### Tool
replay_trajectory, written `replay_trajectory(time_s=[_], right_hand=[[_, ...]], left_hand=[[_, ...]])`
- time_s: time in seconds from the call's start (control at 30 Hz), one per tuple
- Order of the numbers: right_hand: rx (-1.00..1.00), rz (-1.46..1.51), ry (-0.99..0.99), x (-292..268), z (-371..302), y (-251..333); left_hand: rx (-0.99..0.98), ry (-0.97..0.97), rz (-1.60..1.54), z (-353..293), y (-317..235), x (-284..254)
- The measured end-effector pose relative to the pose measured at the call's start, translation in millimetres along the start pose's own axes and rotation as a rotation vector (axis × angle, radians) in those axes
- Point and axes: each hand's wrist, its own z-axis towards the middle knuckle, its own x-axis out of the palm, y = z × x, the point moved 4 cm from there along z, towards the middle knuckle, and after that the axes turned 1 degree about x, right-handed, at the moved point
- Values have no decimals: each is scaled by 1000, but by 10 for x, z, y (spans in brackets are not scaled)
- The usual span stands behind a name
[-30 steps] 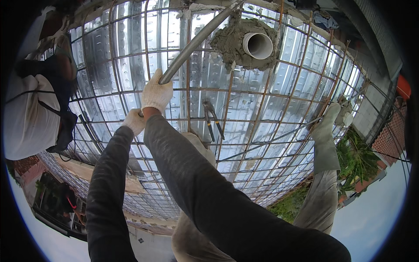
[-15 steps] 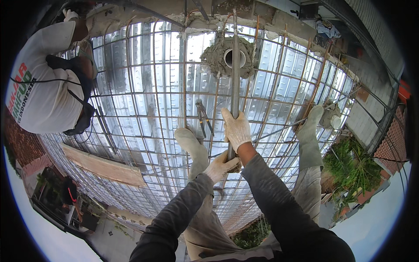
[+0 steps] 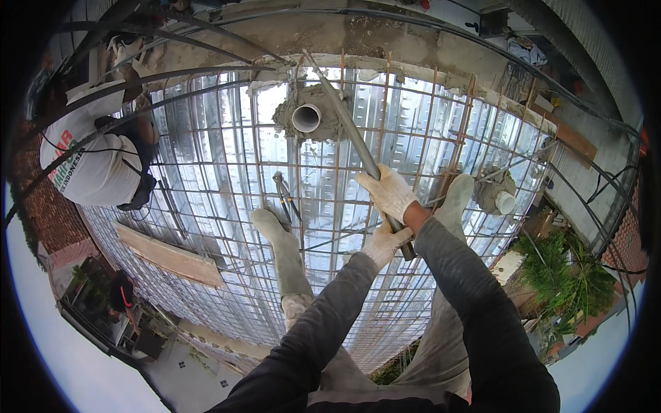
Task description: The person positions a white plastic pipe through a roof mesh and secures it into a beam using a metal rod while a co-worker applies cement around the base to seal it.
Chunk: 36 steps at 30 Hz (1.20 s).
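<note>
Both my gloved hands are wrapped round a long grey metal pipe (image 3: 354,134). My right hand (image 3: 391,195) grips it higher up, and my left hand (image 3: 383,246) holds it close to its lower end. From my hands the pipe slants away to the far left, its tip near the rough concrete edge. It passes just right of a white plastic pipe (image 3: 306,118) whose round mouth is set in a collar of wet mortar (image 3: 330,110). Under everything lies a rebar mesh (image 3: 330,182) over shiny ribbed metal decking. Pincers (image 3: 284,197) with dark handles rest on the mesh by my left boot.
A person in a white shirt (image 3: 96,148) crouches at the left. A wooden plank (image 3: 169,255) lies on the mesh at the near left. At the right, a second white pipe stub (image 3: 505,202) sits in mortar. Dark cables (image 3: 206,86) cross the upper left.
The metal pipe has gone from upright in view to slanting, its lower end and both hands moving right. It no longer crosses the white pipe's mouth. The whole view has shifted.
</note>
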Motion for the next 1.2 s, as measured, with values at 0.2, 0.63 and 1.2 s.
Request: replay_trajectory(time_s=[0.2,0.63,1.2], right_hand=[[-53,28,-141,710,176,-17],[-150,858,187,802,-509,1632],[-121,-237,34,-128,-637,1750]], left_hand=[[-47,-145,-923,-384,743,-202],[258,291,-1377,-1710,-1191,-639],[250,535,-1581,-1197,-1467,193]])
